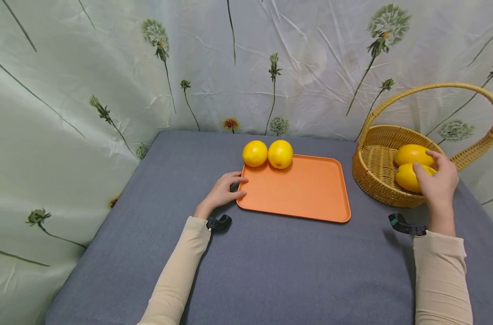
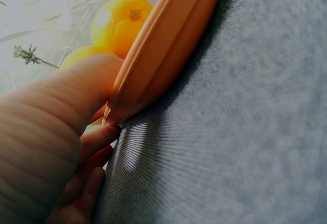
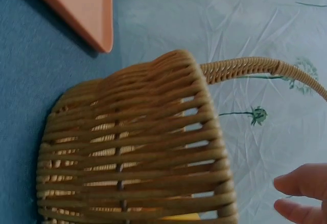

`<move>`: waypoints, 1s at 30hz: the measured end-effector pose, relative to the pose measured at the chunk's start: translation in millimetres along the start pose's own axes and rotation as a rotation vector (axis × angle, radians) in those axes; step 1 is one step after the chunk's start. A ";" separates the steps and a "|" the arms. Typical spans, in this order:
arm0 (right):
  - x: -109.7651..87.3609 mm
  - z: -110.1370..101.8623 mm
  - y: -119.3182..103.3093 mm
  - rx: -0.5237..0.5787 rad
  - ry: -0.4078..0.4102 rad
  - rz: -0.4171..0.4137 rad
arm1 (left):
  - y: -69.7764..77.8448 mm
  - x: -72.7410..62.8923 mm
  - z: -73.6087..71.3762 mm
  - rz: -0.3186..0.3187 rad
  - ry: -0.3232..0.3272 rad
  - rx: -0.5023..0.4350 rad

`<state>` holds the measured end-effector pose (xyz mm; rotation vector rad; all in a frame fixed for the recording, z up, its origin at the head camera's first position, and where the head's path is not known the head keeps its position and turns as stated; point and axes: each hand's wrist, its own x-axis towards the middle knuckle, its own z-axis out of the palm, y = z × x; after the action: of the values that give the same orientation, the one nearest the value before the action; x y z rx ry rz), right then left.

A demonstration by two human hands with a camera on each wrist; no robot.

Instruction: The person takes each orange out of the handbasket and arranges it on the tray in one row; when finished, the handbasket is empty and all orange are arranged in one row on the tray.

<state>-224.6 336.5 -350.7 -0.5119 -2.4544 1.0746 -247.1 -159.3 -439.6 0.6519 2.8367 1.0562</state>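
Note:
An orange rectangular tray [image 1: 295,189] lies on the cloth-covered table, and my left hand [image 1: 223,189] holds its left edge. In the left wrist view the thumb passes over the tray rim [image 2: 148,50] while other fingers [image 2: 97,139] sit at its outer side. Two oranges, a left orange [image 1: 255,153] and a right orange [image 1: 280,154], sit side by side at the tray's far left corner. At the right, my right hand [image 1: 439,178] is over a wicker basket [image 1: 376,180], thumb and fingers apart, close above a rear orange [image 1: 412,155] and a front orange [image 1: 408,177] inside.
The tall basket handle [image 1: 433,85] arches over the basket, its right side rising behind my right hand. A flower-printed curtain [image 1: 311,67] hangs along the back and left. Grey-blue cloth [image 1: 295,266] covers the table.

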 end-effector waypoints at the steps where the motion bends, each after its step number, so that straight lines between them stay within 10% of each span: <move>1: -0.1 0.1 1.4 -0.020 -0.027 -0.022 | -0.5 -0.1 0.3 -0.004 -0.001 -0.001; 7: 0.4 0.4 11.0 -0.119 -0.191 -0.044 | -2.1 -0.7 1.5 -0.017 -0.006 -0.008; 30: 20.3 10.5 18.5 -0.481 -0.360 -0.017 | 0.5 0.9 1.6 -0.004 0.000 -0.009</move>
<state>-244.0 351.8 -366.7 -0.4659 -3.0486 0.5985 -247.5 -157.6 -440.4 0.6450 2.8305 1.0677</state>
